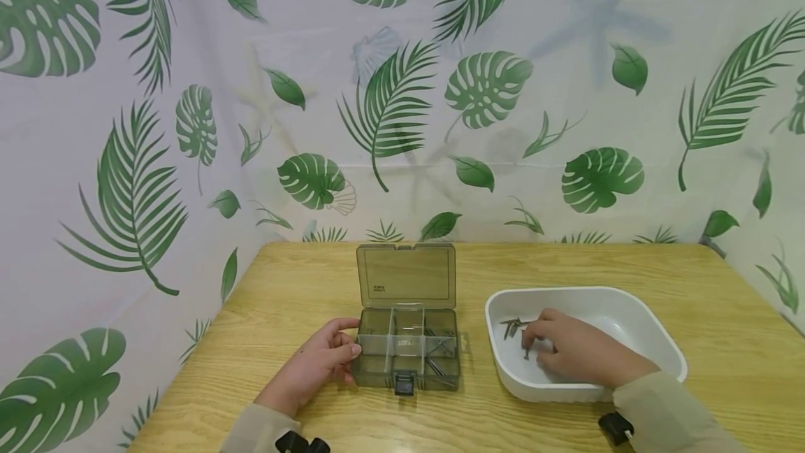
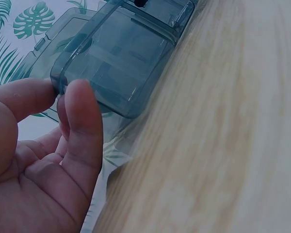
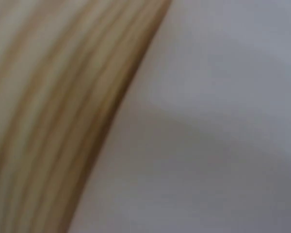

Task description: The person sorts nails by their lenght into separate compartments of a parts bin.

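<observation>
A smoky-grey plastic compartment box (image 1: 407,345) stands on the table with its lid (image 1: 407,277) raised. My left hand (image 1: 321,358) holds the box's left side, thumb at the near part and fingers behind; the left wrist view shows the thumb (image 2: 82,121) and a finger at its corner. Several thin metal pieces, seemingly screws or nails (image 1: 440,368), lie in the right-hand compartments. My right hand (image 1: 575,349) is inside a white tray (image 1: 654,341), fingers bent down at a screw (image 1: 526,353). Whether they pinch it cannot be told. More screws (image 1: 511,327) lie left of the fingertips.
Both containers stand on a wooden table (image 1: 302,271), the tray to the right of the box. A leaf-patterned cloth (image 1: 402,180) hangs behind and at the sides. The right wrist view holds only blurred wood grain (image 3: 53,116) and a pale surface (image 3: 208,136).
</observation>
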Demonstrator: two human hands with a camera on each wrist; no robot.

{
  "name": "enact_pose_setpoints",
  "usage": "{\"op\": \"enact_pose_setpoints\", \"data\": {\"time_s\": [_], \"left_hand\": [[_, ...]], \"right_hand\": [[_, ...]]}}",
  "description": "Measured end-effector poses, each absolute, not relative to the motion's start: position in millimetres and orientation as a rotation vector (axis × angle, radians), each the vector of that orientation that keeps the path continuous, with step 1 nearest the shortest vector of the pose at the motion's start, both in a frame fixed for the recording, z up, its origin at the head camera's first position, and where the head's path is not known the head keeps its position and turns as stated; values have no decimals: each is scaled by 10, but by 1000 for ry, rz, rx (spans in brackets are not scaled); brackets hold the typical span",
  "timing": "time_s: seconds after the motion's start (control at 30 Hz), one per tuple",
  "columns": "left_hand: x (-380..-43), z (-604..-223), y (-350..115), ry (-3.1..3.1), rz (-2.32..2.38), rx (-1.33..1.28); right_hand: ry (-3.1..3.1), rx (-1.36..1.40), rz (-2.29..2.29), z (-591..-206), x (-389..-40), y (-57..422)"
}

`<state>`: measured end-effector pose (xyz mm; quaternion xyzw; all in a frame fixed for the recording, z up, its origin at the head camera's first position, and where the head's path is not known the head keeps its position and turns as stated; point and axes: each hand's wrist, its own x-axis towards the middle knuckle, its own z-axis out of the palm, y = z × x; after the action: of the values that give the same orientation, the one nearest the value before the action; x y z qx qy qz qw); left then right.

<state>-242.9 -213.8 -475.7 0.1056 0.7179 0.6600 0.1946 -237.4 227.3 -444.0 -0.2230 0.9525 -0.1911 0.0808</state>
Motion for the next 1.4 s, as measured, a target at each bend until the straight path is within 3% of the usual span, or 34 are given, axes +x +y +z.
{"op": "enact_pose_setpoints", "data": {"time_s": [0.97,1.4], "left_hand": [[-2423,-4741,-2133,2016,1839,293],[-2432,-4745,-2128,2013,1845,293]], "right_hand": [[2876,-512,-525,-4449,-2364,2291],[2941,-589,-585,-4306,-2398,2254]]}}
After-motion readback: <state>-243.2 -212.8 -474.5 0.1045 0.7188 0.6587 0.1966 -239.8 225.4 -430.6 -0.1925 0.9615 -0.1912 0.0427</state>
